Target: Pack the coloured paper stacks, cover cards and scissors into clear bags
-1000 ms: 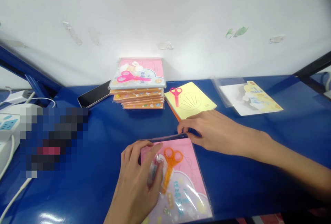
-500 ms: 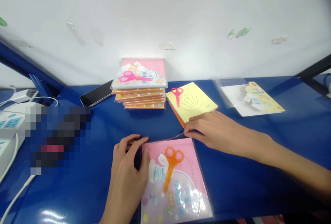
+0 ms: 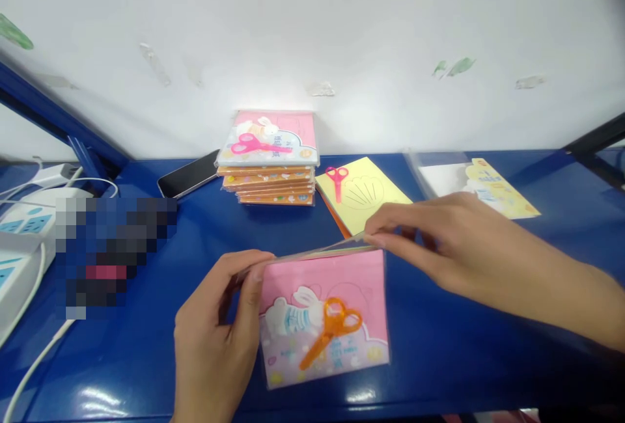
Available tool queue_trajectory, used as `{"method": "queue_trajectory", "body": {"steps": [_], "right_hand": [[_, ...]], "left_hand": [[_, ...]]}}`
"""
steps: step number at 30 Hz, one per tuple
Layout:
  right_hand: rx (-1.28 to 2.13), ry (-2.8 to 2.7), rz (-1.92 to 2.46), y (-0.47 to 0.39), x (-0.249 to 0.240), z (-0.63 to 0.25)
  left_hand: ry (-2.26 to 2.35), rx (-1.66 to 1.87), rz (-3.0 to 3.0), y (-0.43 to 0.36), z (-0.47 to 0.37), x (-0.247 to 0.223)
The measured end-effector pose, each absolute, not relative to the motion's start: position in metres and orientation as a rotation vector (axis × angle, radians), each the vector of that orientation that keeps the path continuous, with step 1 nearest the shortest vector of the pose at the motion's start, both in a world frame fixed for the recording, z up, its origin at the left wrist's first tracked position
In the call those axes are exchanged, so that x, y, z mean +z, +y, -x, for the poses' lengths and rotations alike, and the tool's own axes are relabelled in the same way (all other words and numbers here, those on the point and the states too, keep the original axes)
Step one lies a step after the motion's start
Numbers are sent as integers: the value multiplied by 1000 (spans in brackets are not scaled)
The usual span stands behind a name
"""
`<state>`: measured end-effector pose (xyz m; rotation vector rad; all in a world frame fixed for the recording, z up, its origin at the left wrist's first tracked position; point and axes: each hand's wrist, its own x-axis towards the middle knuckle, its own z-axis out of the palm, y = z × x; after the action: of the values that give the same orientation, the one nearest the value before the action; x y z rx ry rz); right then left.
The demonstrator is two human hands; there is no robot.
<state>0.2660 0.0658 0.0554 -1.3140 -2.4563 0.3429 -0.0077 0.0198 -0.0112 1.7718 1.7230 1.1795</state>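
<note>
A clear plastic bag (image 3: 375, 345) holds a pink paper pad (image 3: 293, 276) with a white rabbit on its cover. Orange scissors (image 3: 334, 328) lie slantwise over the cover; whether they are inside the bag is hard to see. My left hand (image 3: 222, 319) grips the bag's upper left corner between thumb and fingers. At the upper right corner, my right hand (image 3: 430, 234) pinches the bag's top edge. The bag is tilted up towards me. Just behind it lies a yellow paper stack (image 3: 371, 182) with a shell drawing, bearing small pink scissors (image 3: 336, 182).
Several packed pads (image 3: 276, 182) form a pile by the wall, with pink scissors (image 3: 258, 144) on top. A phone (image 3: 188, 176) lies left of it. Power strips (image 3: 29, 234) with white cables stand at far left. A rabbit card (image 3: 502, 189) and clear film lie on the right.
The bag has been tipped up, its top edge now held by both hands. My right hand has closed on its upper right corner. The orange scissors have slid down and right.
</note>
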Motion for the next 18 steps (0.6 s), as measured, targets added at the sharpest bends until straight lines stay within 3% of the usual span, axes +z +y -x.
{"method": "queue_trajectory", "body": {"steps": [5, 12, 18], "right_hand": [[539, -2417, 1396, 73, 27, -267], [202, -2497, 1334, 57, -40, -273], [5, -2526, 1103, 52, -51, -280]], "left_hand": [[1664, 1038, -1902, 35, 15, -28], [1556, 819, -2306, 45, 24, -57], [1524, 816, -2452, 38, 33, -65]]}}
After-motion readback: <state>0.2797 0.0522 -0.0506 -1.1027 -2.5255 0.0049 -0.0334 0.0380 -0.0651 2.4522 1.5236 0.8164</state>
